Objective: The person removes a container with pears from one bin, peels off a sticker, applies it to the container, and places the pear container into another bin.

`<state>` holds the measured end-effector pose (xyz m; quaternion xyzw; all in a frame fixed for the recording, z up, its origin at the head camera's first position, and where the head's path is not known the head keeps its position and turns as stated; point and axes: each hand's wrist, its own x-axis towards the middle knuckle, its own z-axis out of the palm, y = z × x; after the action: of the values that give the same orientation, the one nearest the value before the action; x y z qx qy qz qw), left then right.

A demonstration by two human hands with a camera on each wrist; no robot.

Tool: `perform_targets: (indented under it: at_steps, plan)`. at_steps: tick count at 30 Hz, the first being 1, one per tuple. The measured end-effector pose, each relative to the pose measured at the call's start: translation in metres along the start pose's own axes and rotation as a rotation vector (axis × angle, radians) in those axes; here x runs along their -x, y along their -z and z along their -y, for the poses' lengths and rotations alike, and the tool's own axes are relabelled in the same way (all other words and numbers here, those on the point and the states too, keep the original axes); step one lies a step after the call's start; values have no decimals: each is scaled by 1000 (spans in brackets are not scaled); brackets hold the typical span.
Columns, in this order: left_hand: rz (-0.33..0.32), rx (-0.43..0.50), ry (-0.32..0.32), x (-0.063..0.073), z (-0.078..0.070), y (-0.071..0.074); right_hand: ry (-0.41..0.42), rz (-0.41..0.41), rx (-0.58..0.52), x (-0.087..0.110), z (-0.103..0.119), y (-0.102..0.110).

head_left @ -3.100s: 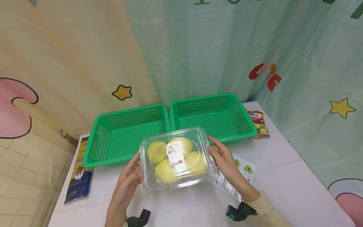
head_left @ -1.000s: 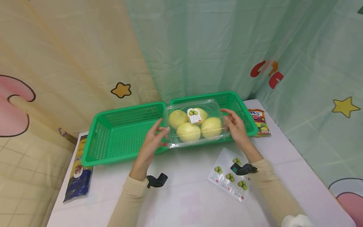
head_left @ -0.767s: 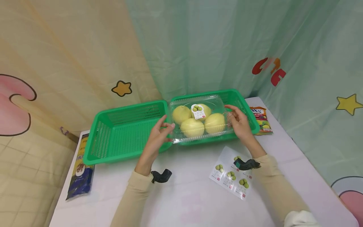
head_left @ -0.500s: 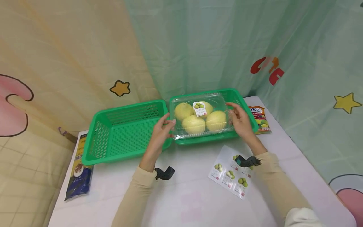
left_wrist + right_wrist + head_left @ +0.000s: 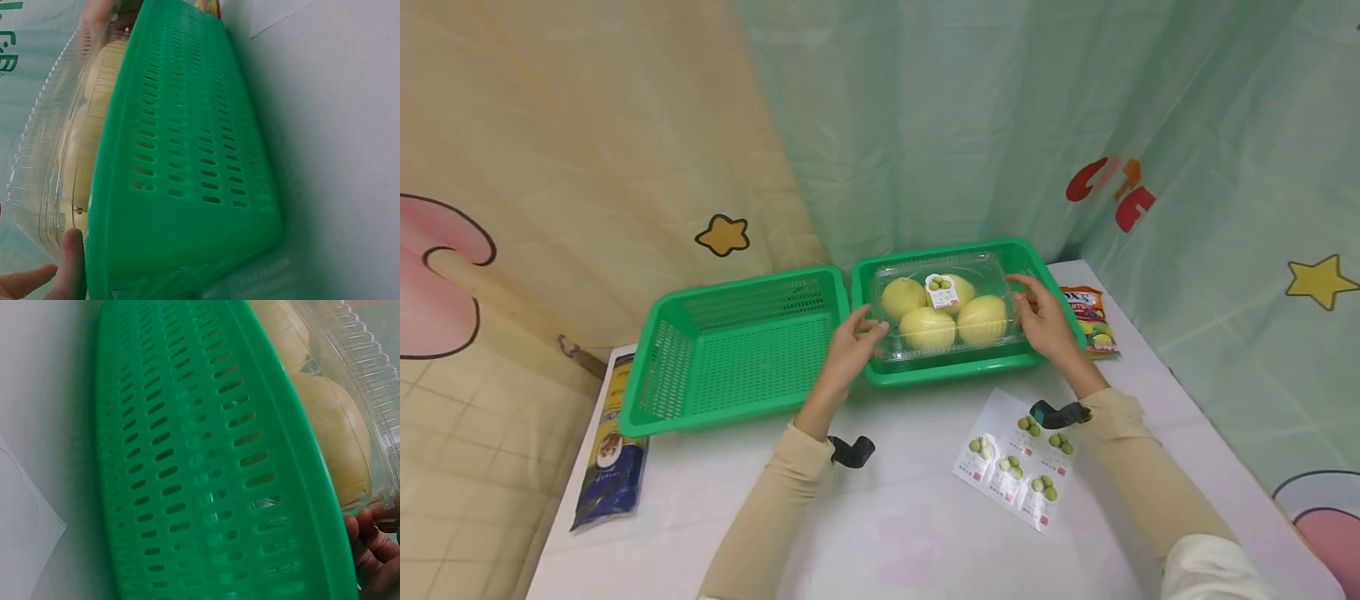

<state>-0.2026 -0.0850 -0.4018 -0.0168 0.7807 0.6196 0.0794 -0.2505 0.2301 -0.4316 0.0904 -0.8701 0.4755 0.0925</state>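
Observation:
A clear plastic clamshell box of round pale-yellow fruit sits partly down inside the right green basket. A white label with green fruit printed on it is stuck to its lid. My left hand holds the box's left edge, with the thumb against its rim in the left wrist view. On the opposite edge my right hand grips the box with curled fingers. From the wrist views, the lid stands above the basket's rim; whether the box touches the bottom is hidden.
A second green basket stands at the left, against the first. A sheet of fruit stickers lies in front on the white table. A blue and yellow packet lies far left, a red candy bag far right.
Both hands have carried the fruit box from above the table back and to the right, over the right basket, and then lowered it in. The sticker sheet stays put, now uncovered.

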Motion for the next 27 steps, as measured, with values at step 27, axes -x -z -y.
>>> perform_targets:
  at_steps: [27]
  plan:
    - [227,-449,42,-16,-4,-34,-129,493,210,-26,-24,12]
